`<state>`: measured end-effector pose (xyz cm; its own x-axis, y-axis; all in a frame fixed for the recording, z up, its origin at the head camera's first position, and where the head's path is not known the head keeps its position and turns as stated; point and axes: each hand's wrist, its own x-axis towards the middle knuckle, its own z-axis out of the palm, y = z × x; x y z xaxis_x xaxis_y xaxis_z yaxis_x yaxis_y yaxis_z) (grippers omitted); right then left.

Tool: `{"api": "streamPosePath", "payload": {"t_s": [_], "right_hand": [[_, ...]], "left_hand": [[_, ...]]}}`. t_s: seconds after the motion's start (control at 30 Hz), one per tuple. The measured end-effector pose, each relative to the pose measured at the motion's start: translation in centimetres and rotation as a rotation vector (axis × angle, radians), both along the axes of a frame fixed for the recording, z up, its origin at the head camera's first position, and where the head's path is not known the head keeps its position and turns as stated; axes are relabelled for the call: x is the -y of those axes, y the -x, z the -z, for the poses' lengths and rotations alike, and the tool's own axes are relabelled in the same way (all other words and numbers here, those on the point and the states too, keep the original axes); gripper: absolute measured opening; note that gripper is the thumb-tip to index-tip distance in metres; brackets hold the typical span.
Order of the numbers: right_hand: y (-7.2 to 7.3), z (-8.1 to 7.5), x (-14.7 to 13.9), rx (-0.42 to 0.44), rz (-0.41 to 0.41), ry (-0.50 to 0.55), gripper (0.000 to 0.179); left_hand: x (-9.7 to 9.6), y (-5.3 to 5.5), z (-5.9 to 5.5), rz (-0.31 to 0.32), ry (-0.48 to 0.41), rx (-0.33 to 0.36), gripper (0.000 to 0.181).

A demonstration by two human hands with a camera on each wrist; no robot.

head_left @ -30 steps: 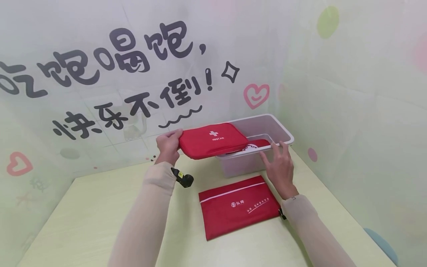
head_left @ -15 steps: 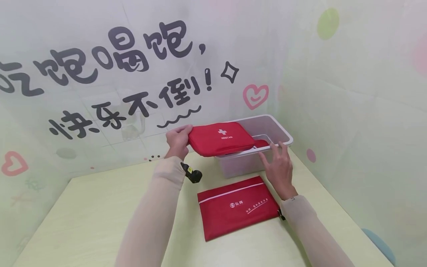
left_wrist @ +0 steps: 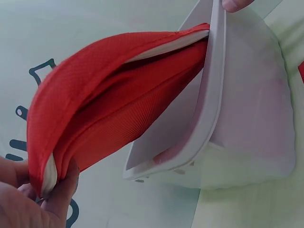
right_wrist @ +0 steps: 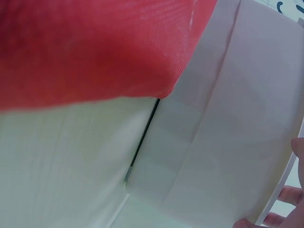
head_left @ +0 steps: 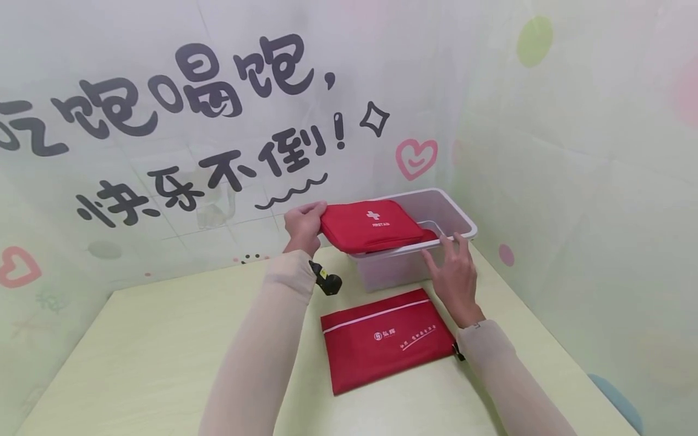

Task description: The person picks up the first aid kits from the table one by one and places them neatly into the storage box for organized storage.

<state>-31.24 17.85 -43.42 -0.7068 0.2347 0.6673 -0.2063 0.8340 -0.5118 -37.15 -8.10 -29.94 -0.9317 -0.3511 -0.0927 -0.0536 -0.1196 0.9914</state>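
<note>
My left hand (head_left: pixel 303 227) pinches one end of a red first aid pouch (head_left: pixel 372 226) with a white cross. The pouch lies slanted over the left part of a white plastic bin (head_left: pixel 392 270), its far end down at the bin's front rim. In the left wrist view, a white zipper (left_wrist: pixel 166 47) runs along the pouch's edge, and thumb and fingers grip its corner. My right hand (head_left: pixel 457 278) holds the bin's front rim near the right corner, fingers over the edge. Another red item (head_left: pixel 431 235) shows inside the bin, mostly hidden under the pouch.
A flat red zip pouch (head_left: pixel 382 345) with white print lies on the pale table (head_left: pixel 163 351) before the bin. Printed walls (head_left: pixel 572 181) stand close behind and to the right. A black wrist camera (head_left: pixel 328 281) sits on the left sleeve.
My left hand has moved right with the first aid pouch, which now covers more of the bin and hides more of the red item inside. The right hand stays on the rim.
</note>
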Motion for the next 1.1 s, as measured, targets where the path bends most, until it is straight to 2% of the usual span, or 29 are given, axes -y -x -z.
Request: {"api": "streamPosePath", "payload": {"t_s": [0.23, 0.5, 0.83, 0.93, 1.1], "right_hand": [[0.0, 0.1, 0.0, 0.002, -0.002, -0.005, 0.055], [0.1, 0.3, 0.0, -0.003, 0.002, -0.008, 0.054], [0.0, 0.2, 0.0, -0.009, 0.004, -0.014, 0.056], [0.0, 0.1, 0.1, -0.002, 0.001, -0.012, 0.056], [-0.2, 0.0, 0.2, 0.005, 0.007, -0.01, 0.057]], "left_hand": [[-1.3, 0.2, 0.1, 0.028, 0.005, 0.002, 0.028], [-2.0, 0.5, 0.4, 0.074, 0.04, 0.027, 0.028], [-3.1, 1.1, 0.4, 0.153, 0.058, -0.013, 0.03], [-3.3, 1.2, 0.5, 0.184, 0.042, -0.03, 0.037], [-3.6, 1.5, 0.6, 0.272, 0.013, -0.034, 0.06]]}}
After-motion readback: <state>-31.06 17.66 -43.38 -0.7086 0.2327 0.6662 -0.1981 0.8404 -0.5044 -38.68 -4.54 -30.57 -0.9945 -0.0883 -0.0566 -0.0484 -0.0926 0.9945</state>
